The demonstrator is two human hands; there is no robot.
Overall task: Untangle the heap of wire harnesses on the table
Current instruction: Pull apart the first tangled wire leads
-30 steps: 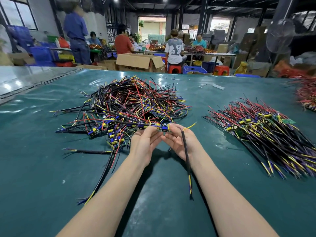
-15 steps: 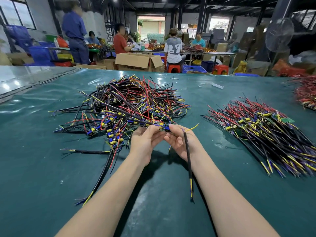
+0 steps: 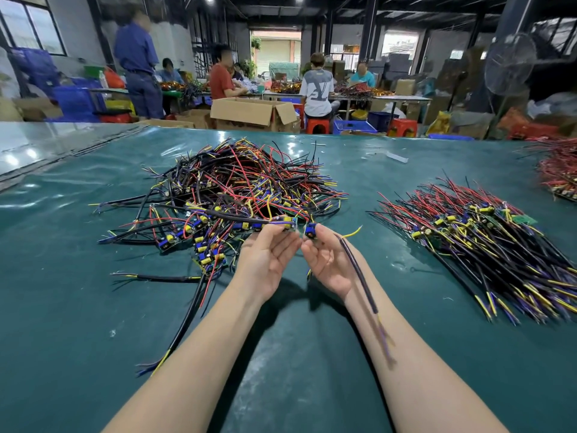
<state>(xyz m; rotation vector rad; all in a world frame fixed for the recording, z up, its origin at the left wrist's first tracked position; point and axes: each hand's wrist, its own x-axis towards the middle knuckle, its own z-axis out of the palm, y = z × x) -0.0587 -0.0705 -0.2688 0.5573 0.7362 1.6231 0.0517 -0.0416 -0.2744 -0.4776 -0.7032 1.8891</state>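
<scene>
pinching harness (image 3: 359,270) in right hand (image 3: 327,260) | left hand (image 3: 268,254) grips heap (image 3: 243,189) edge

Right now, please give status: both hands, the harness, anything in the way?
Left hand pinches a board at the heap edge. Right hand pinches one harness, black cable draped along the forearm. Tangled wires close behind.

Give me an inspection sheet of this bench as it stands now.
Surface: green mat, glossy, wrinkled at the far left.
Job's things: tangled harness heap centre; straightened harness pile to its right.
Clutter: white scrap on the far mat; red wire heap at the right edge.
Grippers: left hand pinches a heap-side board; right hand pinches a separate board, a gap between them.
Cables: black cable hangs from the right hand along the forearm, tip blurred.
Surroundings: workers, open cardboard box, standing fan beyond the mat.
</scene>
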